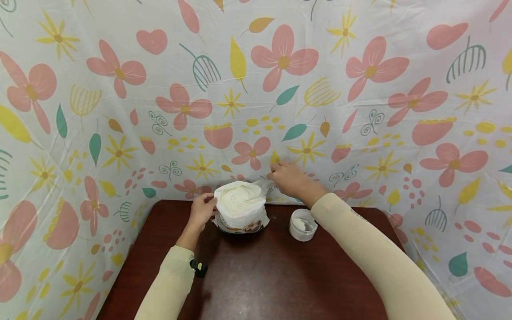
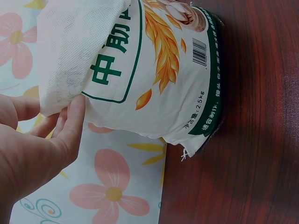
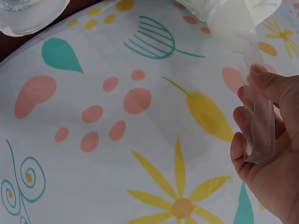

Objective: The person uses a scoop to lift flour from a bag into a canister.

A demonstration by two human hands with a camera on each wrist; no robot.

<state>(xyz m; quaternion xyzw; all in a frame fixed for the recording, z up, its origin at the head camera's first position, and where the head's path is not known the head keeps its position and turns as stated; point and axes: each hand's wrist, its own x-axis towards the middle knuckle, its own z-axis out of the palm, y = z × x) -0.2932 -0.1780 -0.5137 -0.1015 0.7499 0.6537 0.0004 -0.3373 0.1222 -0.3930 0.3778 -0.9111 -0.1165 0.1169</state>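
Observation:
A white cloth bag of flour (image 2: 159, 109) stands upright at the back of the table, its top rolled open and white flour (image 1: 239, 195) showing inside. Wheat ears and green lettering are printed on its side. My left hand (image 1: 201, 212) pinches the bag's folded rim at its left side. In my right hand (image 1: 295, 180) is the handle of a clear plastic scoop (image 3: 261, 123), held above the bag's right rim. The scoop's head is at the bag's mouth, and its exact depth in the flour is hard to tell. Right of the bag sits a round clear container (image 1: 302, 236) with some flour in it.
The dark brown wooden table (image 1: 256, 280) has its back edge close to a white curtain (image 1: 280, 111) printed with flowers, which also rises at both sides. My right forearm passes over the table beside the round container.

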